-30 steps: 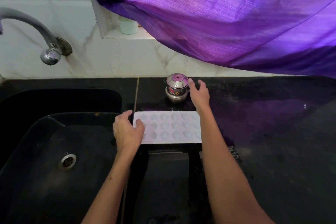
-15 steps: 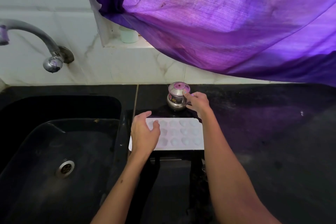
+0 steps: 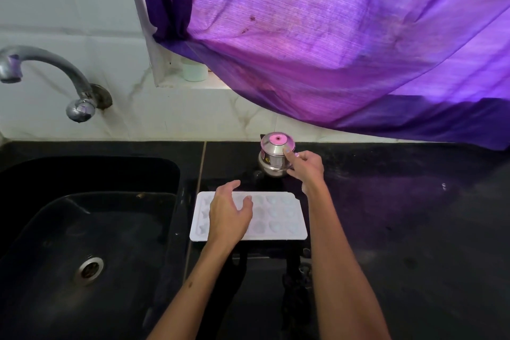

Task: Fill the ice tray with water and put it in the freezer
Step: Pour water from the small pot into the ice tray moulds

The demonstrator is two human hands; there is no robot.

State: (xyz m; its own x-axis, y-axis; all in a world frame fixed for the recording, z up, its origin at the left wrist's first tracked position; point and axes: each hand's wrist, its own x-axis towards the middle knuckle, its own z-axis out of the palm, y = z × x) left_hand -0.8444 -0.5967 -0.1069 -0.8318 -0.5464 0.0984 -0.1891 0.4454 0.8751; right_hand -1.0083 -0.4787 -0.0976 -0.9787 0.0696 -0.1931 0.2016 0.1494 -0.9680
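A white ice tray (image 3: 278, 218) with shaped cells lies flat on the black counter (image 3: 400, 215) just right of the sink. My left hand (image 3: 229, 215) rests over the tray's left half with fingers spread and relaxed. Behind the tray stands a small steel water pot (image 3: 273, 154) with a pink-lit top. My right hand (image 3: 305, 165) is at the pot's right side, fingers curled around it with the thumb on its upper edge.
A black sink (image 3: 91, 229) with a steel drain (image 3: 89, 269) fills the left. A curved steel tap (image 3: 47, 74) juts from the white tiled wall. A purple curtain (image 3: 331, 36) hangs over the counter's back. A pale cup (image 3: 194, 72) sits on the sill.
My right hand closed its fingers around the steel pot. My left hand slid from the tray's left edge onto its top. The view tilted upward slightly.
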